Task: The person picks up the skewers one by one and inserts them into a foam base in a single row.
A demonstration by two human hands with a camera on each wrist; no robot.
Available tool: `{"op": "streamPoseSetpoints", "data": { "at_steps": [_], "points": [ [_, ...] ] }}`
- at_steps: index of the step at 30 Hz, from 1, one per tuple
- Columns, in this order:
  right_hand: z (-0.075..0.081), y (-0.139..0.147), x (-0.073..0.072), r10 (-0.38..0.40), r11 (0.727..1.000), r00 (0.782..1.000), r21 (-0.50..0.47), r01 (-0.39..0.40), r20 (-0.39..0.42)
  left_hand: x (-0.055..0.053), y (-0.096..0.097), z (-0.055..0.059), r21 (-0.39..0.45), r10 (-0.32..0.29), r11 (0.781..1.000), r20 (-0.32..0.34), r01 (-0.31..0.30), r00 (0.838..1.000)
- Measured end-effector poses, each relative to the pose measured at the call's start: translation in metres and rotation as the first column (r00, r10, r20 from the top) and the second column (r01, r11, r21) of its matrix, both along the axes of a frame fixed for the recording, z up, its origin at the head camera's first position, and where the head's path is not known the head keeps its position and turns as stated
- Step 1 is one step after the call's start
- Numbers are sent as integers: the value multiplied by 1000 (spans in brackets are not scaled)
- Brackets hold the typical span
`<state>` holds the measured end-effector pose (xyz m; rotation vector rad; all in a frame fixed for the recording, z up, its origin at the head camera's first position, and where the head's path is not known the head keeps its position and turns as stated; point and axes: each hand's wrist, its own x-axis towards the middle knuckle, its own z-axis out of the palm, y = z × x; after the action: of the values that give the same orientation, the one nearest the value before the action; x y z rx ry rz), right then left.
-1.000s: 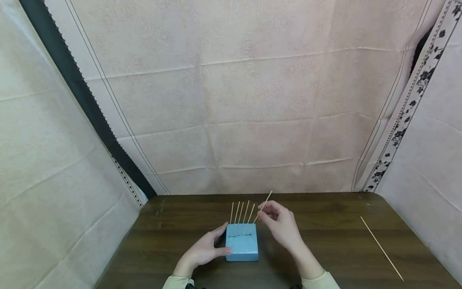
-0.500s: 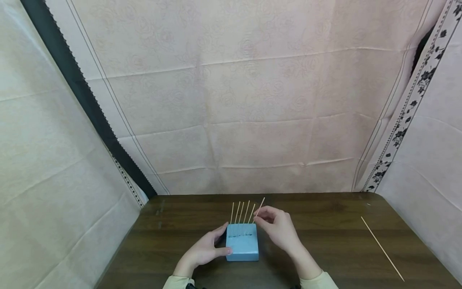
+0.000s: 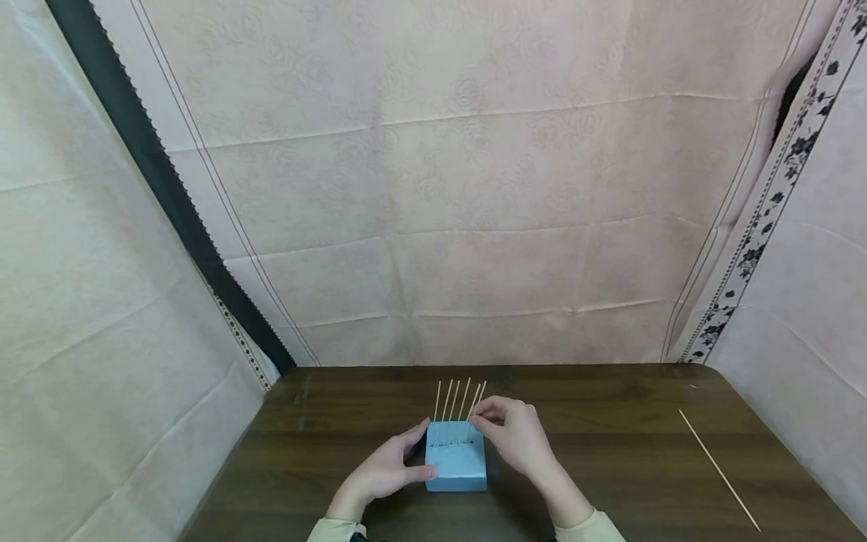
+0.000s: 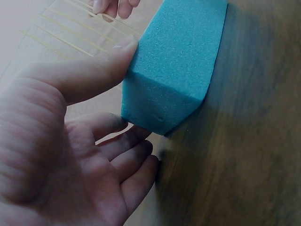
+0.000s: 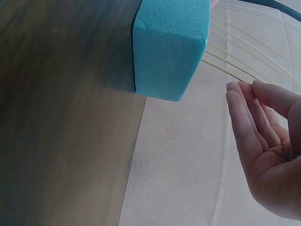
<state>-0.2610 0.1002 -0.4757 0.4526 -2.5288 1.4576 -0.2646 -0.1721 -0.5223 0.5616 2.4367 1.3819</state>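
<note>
A light-blue foam block (image 3: 456, 461) stands on the wooden table, with a row of small dark marks across its top. My left hand (image 3: 387, 467) holds its left side, thumb near the front and index finger toward the back; in the left wrist view the thumb presses the edge of the foam (image 4: 181, 52). Several thin wooden skewers (image 3: 451, 400) rise from the block's upper side in a fanned row. At the right end of that row, my right hand (image 3: 518, 438) pinches a skewer (image 5: 229, 72) between thumb and fingertips, its lower end at the foam.
One loose skewer (image 3: 719, 470) lies slantwise on the table (image 3: 609, 421) at the right. Pale cloth (image 3: 488, 188) hangs behind the table's far edge, with more cloth along the left and right sides.
My right hand has moved left and down toward the block, and the pinched skewer has swung more upright beside the others. My left hand keeps its hold on the foam.
</note>
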Motion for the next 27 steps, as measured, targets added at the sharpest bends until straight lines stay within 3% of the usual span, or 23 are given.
{"op": "streamPoseSetpoints", "data": {
  "at_steps": [9,27],
  "points": [
    [2,0,0,-11,1000,1000,-6,11,18,-1,-1,-1,5,1,1000,7,-1,1000],
    [6,1,7,39,999,997,19,-40,65,1,-2,-1,-10,4,1000,-14,-5,1000]
  ]
}}
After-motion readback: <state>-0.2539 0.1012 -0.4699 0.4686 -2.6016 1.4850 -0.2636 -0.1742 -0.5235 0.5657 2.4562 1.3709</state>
